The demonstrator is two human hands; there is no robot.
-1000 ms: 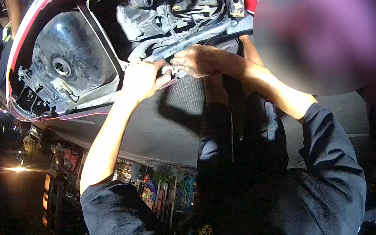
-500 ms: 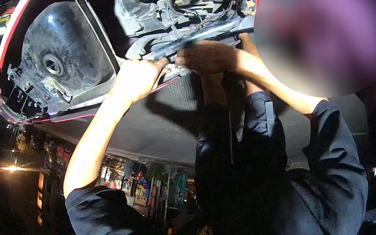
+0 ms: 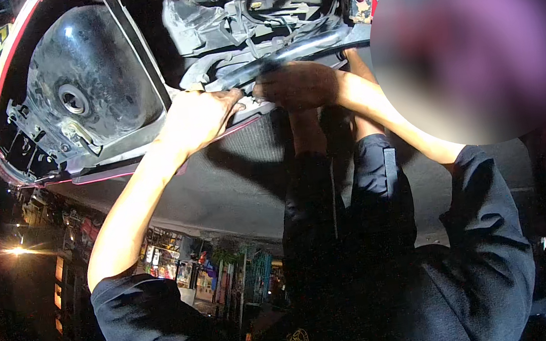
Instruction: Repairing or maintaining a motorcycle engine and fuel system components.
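Both of my hands are at the lower edge of an opened scooter body, just below a dark frame tube [image 3: 279, 57]. My left hand [image 3: 200, 116] is brightly lit, its fingers curled inward and the thumb close to the index finger. A few centimetres to its right, my right hand [image 3: 296, 86] lies in deep shadow, fingers bent toward the same spot. Between the fingertips shows a small pale part [image 3: 251, 106]; what each hand pinches is hidden. To the left of my left hand sits a rounded black fuel tank [image 3: 103, 62] with a round opening.
Beyond the tube are grey plastic housings [image 3: 188, 26] and hoses. A red-edged body panel [image 3: 108, 175] borders the opening. Grey floor [image 3: 220, 184] stretches below. Cluttered shelves [image 3: 223, 266] stand at lower left. A blurred round patch covers the upper right.
The hands keep their places on the scooter with nearly the same finger pose. The whole view has shifted slightly; my left elbow sits a little lower and further left.
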